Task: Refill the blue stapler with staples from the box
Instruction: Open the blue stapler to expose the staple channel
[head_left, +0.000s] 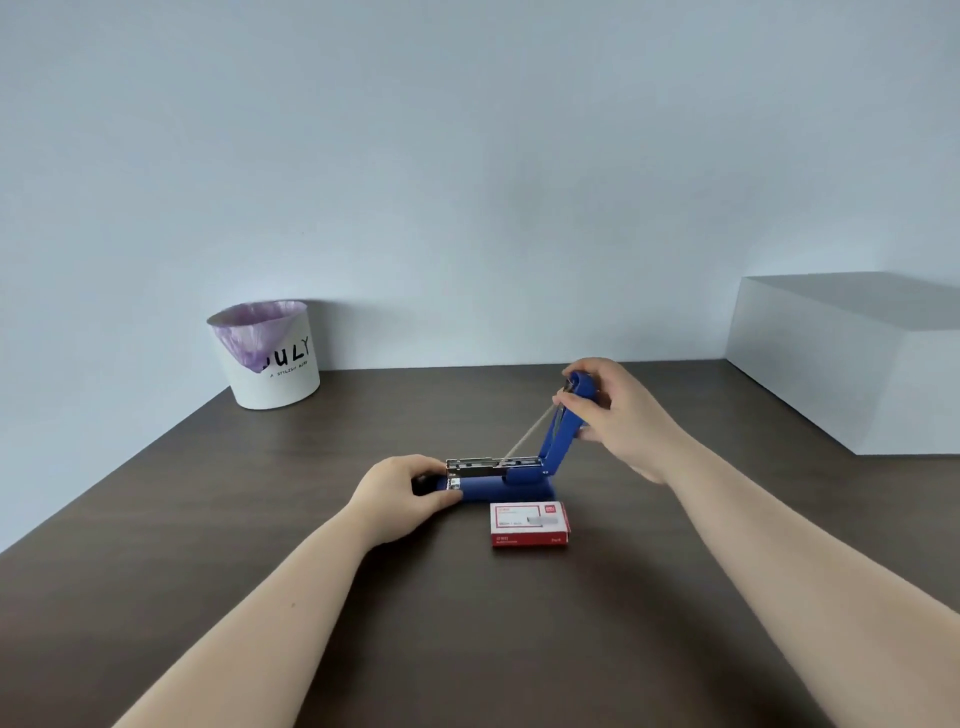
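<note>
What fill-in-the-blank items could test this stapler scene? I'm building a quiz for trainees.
1. The right hand holds the blue stapler's lid swung ____.
2. The left hand steadies the stapler's ____ end on the table.
3. The staple box lies ____, nearer the person than the stapler.
4. The white bin has a ____ liner.

Missing words: open; front; closed; purple
</note>
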